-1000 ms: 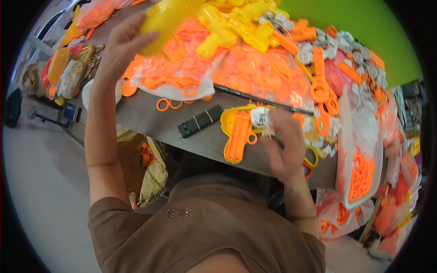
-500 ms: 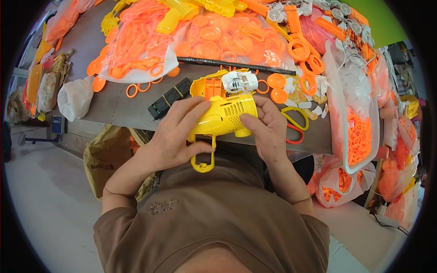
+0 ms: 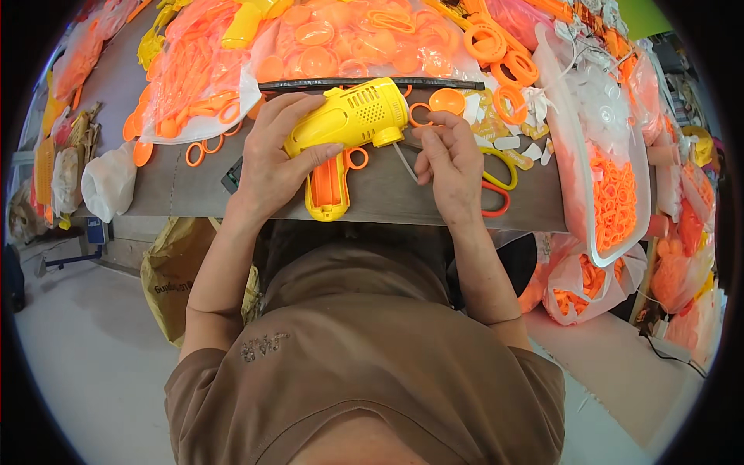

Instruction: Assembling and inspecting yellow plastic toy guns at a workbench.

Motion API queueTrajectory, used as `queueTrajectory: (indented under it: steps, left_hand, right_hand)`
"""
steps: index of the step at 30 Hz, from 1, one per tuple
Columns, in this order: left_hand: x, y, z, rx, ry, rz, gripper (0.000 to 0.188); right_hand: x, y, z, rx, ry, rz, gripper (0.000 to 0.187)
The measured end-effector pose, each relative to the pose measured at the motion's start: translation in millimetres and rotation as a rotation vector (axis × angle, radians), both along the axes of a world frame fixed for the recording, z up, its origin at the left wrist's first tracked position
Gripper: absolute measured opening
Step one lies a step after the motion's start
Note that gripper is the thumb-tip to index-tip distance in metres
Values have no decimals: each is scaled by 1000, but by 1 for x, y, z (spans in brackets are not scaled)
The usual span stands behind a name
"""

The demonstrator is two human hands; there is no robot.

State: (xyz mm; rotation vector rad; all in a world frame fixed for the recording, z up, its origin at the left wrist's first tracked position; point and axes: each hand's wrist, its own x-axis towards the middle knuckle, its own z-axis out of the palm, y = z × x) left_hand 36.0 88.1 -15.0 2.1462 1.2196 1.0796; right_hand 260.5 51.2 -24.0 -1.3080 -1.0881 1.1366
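My left hand (image 3: 275,151) is wrapped around the body of a yellow toy gun (image 3: 353,116), thumb along its lower side. Vents and small holes mark the shell, and a round cap sticks out at its lower right. The grip (image 3: 327,190) points toward me, with orange plastic showing inside. From beside the cap a thin greyish tube (image 3: 405,164) slants down to my right hand (image 3: 449,159). The curled fingers of that hand seem closed on its lower end. Past the gun's front lie an orange ring (image 3: 419,115) and a round orange cup (image 3: 447,101).
Bags of orange parts (image 3: 341,46) cover the far table behind a black strip (image 3: 372,83). Scissors (image 3: 500,174) with yellow and red handles lie right of my right hand. Farther right stands a clear bin (image 3: 601,244) of orange rings; a crumpled white bag (image 3: 108,182) sits left.
The toy gun has moved up and left, its front tilted upward. The white part beside it is out of sight. My right hand has left the shell, and the thin tube now shows.
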Motion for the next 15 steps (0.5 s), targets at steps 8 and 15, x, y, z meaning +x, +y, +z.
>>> queueTrajectory:
  steps: [8,15]
  left_hand:
    - [6,-1,-4,-77,-47,-5,50]
    - [8,1,-7,-49,-17,-10,49]
  right_hand:
    - [-6,0,-8,-84,57,69,33]
    - [-5,1,-11,-77,106,91,33]
